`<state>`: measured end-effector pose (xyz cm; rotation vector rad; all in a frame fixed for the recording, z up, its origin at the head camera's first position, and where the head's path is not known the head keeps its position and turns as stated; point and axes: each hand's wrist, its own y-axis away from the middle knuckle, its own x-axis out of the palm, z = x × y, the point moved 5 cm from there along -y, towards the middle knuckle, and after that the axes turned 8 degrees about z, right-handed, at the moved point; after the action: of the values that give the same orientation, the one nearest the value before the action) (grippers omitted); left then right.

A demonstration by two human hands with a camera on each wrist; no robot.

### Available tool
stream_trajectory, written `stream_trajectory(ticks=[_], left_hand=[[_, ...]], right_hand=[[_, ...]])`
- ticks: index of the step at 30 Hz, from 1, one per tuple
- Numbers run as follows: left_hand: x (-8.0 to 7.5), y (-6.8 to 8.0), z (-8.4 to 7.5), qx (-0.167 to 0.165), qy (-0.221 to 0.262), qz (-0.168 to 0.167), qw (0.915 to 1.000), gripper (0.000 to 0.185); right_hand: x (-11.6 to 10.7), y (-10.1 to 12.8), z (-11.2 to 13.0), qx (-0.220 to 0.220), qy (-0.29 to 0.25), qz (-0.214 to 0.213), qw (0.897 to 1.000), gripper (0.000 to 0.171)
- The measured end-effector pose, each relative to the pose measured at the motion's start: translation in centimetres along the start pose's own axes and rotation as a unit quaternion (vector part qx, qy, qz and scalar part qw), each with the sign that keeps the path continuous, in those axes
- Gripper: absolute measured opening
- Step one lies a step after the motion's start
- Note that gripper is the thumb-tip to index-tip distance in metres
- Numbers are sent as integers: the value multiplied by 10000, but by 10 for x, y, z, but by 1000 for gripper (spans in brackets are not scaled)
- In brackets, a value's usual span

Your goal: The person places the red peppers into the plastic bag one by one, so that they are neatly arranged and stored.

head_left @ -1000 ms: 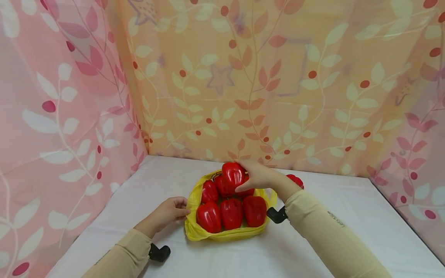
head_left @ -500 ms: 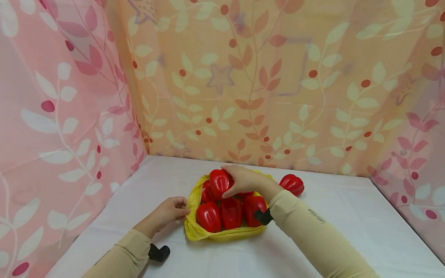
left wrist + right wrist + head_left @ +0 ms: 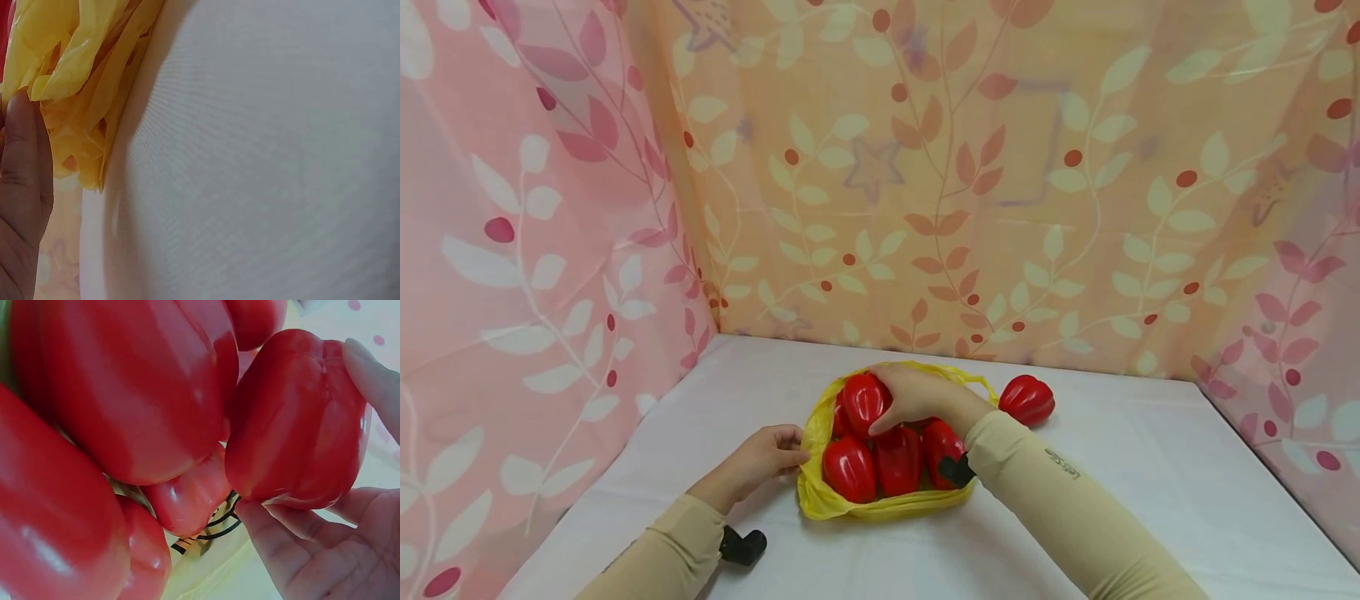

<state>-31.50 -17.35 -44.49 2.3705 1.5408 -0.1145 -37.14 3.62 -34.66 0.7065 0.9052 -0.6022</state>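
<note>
A yellow plastic bag lies spread open on the white-covered table, with several shiny red bell peppers inside. My right hand reaches over the bag from the right and holds one red bell pepper between thumb and fingers, above the back left of the pile. The thumb and the fingertips grip opposite sides of it. At the bag's left edge, my left hand pinches the yellow plastic. My right hand and forearm hide part of the bag's back and some peppers there.
One more red bell pepper lies on the table just right of the bag. A patterned curtain stands behind the table, with pink cloth along the left. A black mount sticks out at my left wrist.
My right hand has moved left and slightly down with the held bell pepper, over the bag's back left. The pepper beside the bag has come into fuller view. My left hand stays put.
</note>
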Motion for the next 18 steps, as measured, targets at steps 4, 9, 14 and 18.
stream_trajectory(ticks=[4,9,14,18], left_hand=[[0,0,0,1,12,-7,10000,20],[0,0,1,-3,27,1,10000,21],[0,0,1,-8,19,10,10000,22],[0,0,1,30,46,48,10000,22]], right_hand=[[0,1,2,63,45,29,10000,92],[1,2,3,8,181,5,9998,91],[2,3,1,-17,229,-17,9997,93],[2,3,-1,-96,179,-11,9998,94]])
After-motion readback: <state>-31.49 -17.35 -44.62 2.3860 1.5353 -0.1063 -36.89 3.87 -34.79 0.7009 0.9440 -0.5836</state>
